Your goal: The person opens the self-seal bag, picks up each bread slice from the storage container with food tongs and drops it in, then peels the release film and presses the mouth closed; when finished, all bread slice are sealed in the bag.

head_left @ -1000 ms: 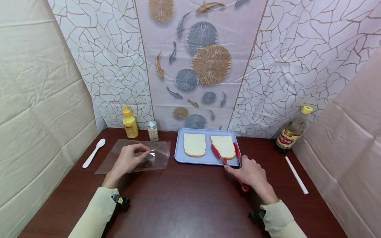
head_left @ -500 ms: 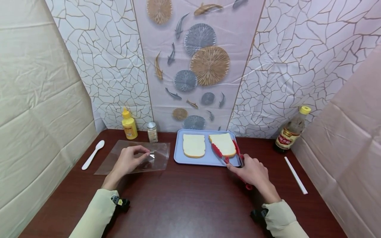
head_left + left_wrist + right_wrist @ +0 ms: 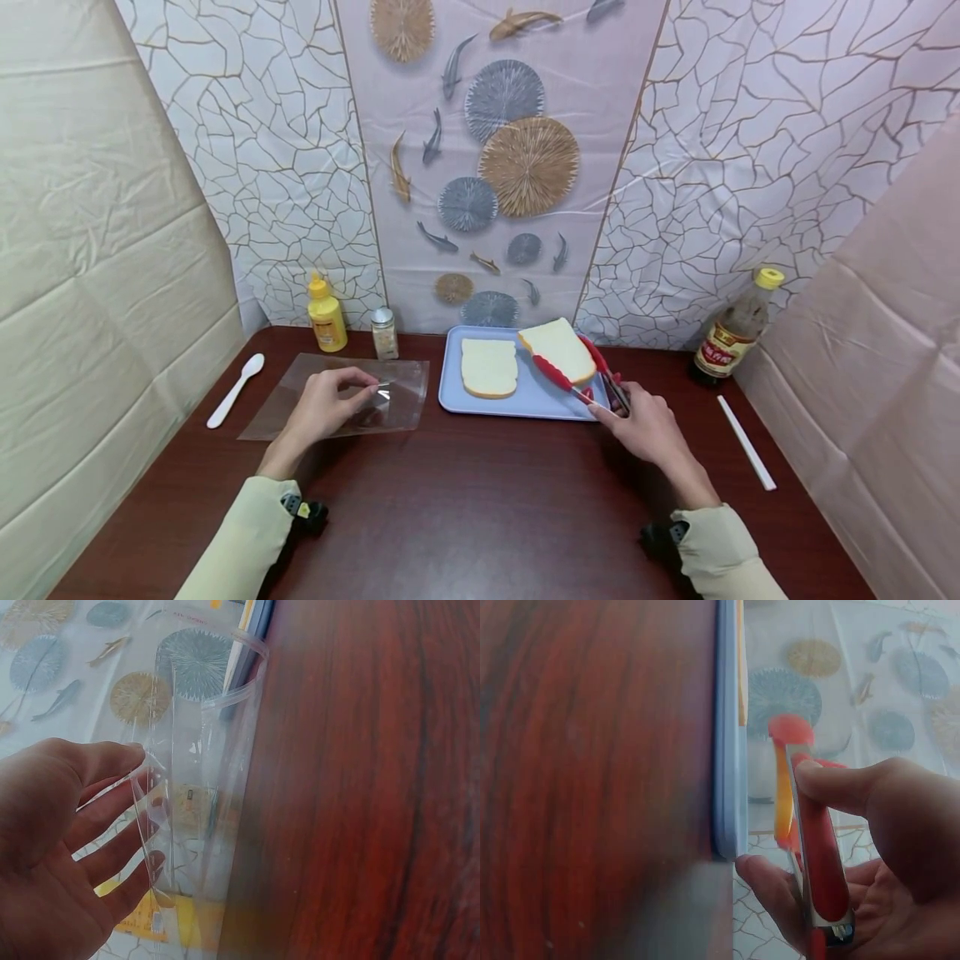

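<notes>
My left hand (image 3: 327,406) pinches the edge of a clear plastic bag (image 3: 408,379) between thumb and fingers. In the left wrist view the bag (image 3: 217,757) is raised along that side, its mouth partly apart. My right hand (image 3: 647,425) grips red-tipped metal tongs (image 3: 553,372). Between the tongs' red heads is a slice of bread (image 3: 558,343), turned askew and raised over the right part of a light blue tray (image 3: 540,406). A second bread slice (image 3: 489,365) lies flat on the tray's left part. In the right wrist view, the slice's crust (image 3: 783,799) shows behind the tongs' red handle (image 3: 825,862).
A yellow squeeze bottle (image 3: 327,317) and a shaker (image 3: 385,335) stand behind the bag. On the far left lies a white spoon (image 3: 236,392). At right stand a sauce bottle (image 3: 729,333) and, lying nearer, white chopsticks (image 3: 747,443). Patterned cloth walls enclose the table.
The right hand has moved slightly right with the tongs, and the right bread slice has risen off the tray and turned. My left hand has stayed put on the bag.
</notes>
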Available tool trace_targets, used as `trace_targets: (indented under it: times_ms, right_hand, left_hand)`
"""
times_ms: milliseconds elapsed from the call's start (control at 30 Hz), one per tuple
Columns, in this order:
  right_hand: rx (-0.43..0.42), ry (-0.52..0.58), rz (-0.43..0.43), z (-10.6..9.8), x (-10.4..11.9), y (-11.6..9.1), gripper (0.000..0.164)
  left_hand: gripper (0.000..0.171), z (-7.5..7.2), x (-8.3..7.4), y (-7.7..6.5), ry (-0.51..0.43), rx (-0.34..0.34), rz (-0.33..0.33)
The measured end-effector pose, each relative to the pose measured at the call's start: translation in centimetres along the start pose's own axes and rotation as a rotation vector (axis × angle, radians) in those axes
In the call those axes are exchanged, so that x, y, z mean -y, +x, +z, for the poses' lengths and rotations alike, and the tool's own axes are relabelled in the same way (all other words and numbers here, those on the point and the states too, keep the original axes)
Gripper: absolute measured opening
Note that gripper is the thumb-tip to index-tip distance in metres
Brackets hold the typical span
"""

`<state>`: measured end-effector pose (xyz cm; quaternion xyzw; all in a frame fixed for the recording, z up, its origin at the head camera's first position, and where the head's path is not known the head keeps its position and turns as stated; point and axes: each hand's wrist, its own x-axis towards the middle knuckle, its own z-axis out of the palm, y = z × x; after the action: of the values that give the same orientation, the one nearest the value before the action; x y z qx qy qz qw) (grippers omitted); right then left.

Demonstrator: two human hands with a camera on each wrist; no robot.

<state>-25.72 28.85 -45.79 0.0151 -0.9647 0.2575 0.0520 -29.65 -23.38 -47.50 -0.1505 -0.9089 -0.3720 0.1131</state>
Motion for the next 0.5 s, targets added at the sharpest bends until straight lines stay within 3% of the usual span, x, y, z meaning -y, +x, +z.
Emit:
trace_targets:
  times_ms: [300, 500]
  right_hand:
    - [0.036, 0.030, -0.203, 0.9, 0.3, 0.1, 0.080]
    - [0.108, 0.002, -0.309, 1.9, 2.1, -0.1, 0.082]
  left_hand:
    - [0.009, 0.0, -0.1, -0.1, -0.008, -0.004, 0.010]
    - [0.007, 0.1, -0.1, -0.1, -0.006, -0.015, 0.003]
